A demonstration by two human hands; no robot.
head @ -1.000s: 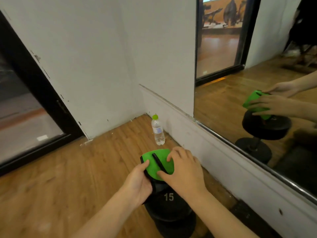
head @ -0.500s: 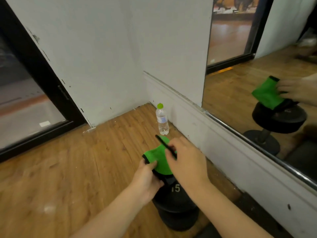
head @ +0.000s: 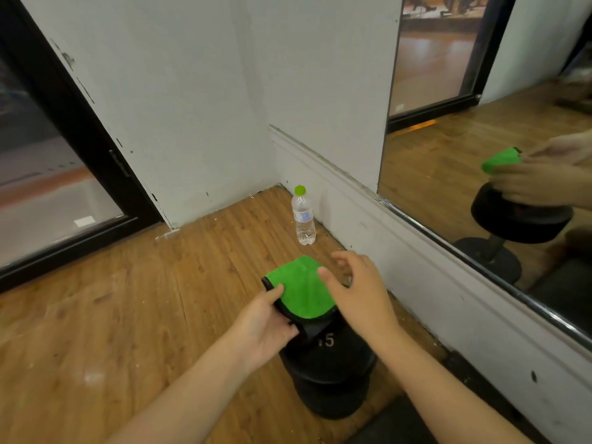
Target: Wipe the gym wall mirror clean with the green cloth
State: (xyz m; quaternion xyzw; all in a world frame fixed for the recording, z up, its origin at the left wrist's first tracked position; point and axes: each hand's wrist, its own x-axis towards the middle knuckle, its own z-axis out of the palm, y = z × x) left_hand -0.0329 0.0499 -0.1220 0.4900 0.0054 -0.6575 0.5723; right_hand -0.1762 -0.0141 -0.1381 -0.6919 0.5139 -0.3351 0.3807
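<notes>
Folded green cloth point(head: 301, 291), black-edged, pinched in my left hand point(head: 266, 325) over a dumbbell point(head: 330, 363), wall mirror point(head: 448, 161) upright at my right.

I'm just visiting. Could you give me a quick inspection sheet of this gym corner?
Surface: wooden floor, pale specks on it.
Job's things: green cloth held over the dumbbell; mirror on the right, not touched.
Clutter: upright dumbbell marked 15; bottle standing by the baseboard.
Hands: left hand grips the cloth's edge; right hand hovers beside it, holding nothing.
Cables: nothing seen.
Surroundings: white walls; black-framed glass on the left.
</notes>
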